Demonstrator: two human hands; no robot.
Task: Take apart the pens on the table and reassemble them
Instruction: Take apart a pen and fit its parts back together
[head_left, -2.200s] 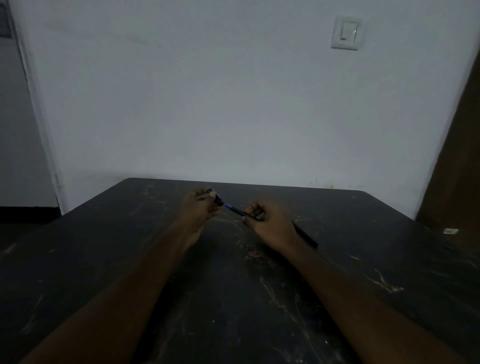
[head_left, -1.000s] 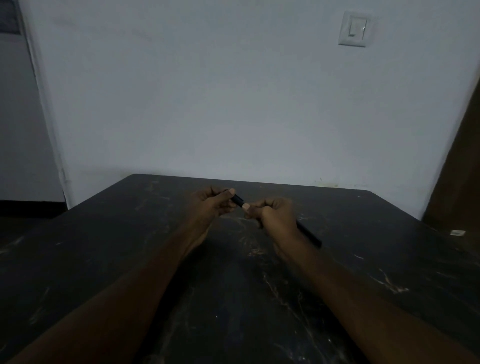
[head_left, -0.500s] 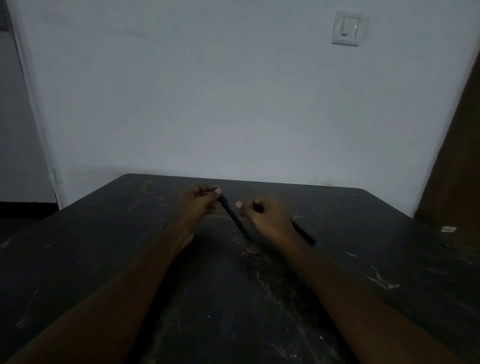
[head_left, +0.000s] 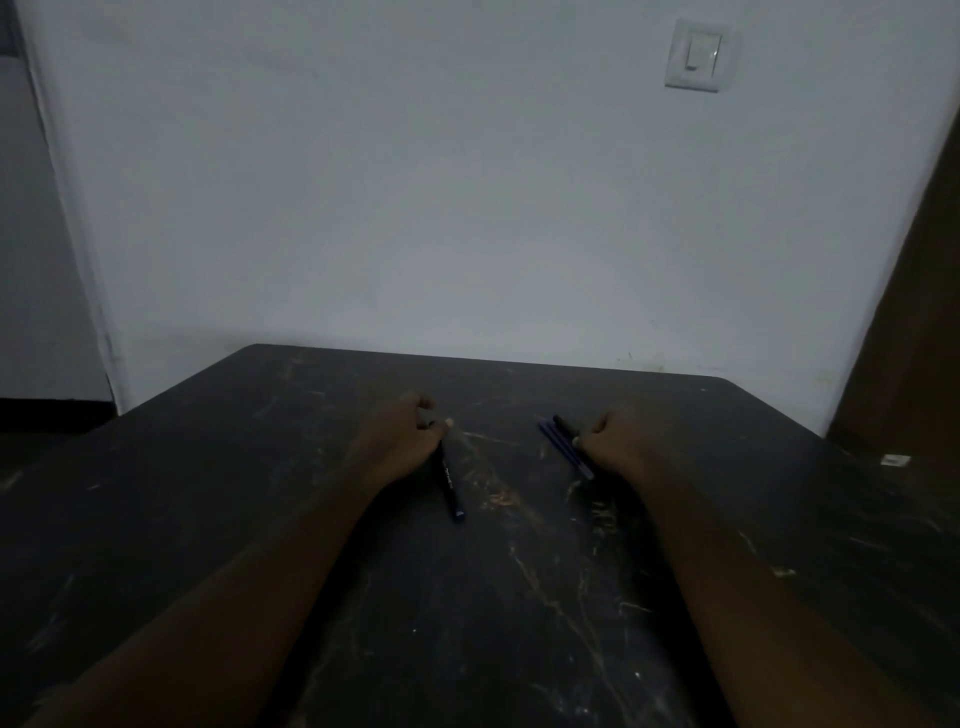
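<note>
Bare forearms enter from 7 and 5 o'clock, sleeveless as far as visible; left hand (head_left: 400, 441) and right hand (head_left: 618, 448) ungloved.

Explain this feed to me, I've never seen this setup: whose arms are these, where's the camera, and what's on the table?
No machine here: a person is working with two bare hands. The single picture comes from a camera worn on the head, looking forward and down at them. The surface is a dark, scratched table set against a pale wall. The left hand pinches the far end of a dark pen, whose other end points back toward the person. The right hand, fingers curled, touches a few thin blue and black pen pieces lying side by side. The light is too dim to tell whether it grips them.
</note>
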